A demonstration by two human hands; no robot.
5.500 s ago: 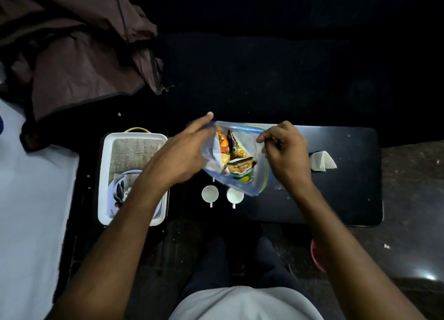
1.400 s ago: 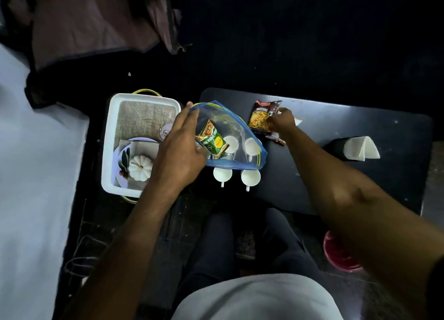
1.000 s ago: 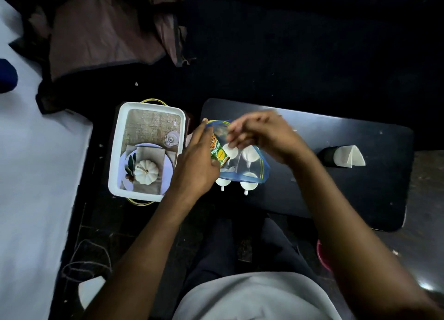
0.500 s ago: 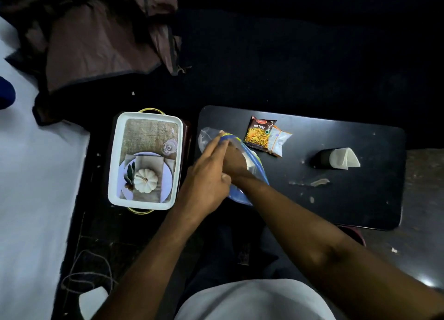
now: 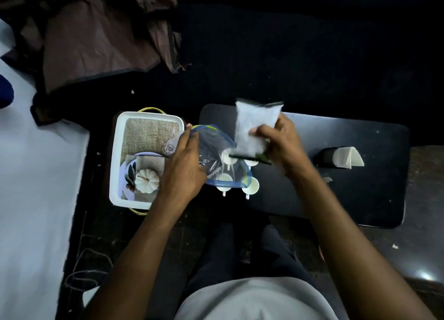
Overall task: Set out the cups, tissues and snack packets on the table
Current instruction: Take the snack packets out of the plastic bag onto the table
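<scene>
My left hand [image 5: 185,170] grips the near edge of a clear zip bag [image 5: 211,149] with a blue seal, held just over the left end of the black table [image 5: 348,199]. My right hand [image 5: 281,146] holds a snack packet [image 5: 252,125] upright above the bag's mouth, its silvery back facing me. Several small white cups [image 5: 251,187] stand on the table under and beside the bag, partly seen through the plastic. Folded white tissues [image 5: 348,157] sit in a dark holder on the table's right part.
A white tray [image 5: 114,163] stands left of the table, holding a burlap mat, a plate, a white pumpkin [image 5: 147,180] and a small clear glass [image 5: 170,146]. A brown cloth [image 5: 96,31] lies at the back left. A pale surface [image 5: 28,199] runs along the left.
My right hand went into the bag and has come out holding a snack packet, lifted above the bag. The packets laid on the table earlier are now hidden behind it.
</scene>
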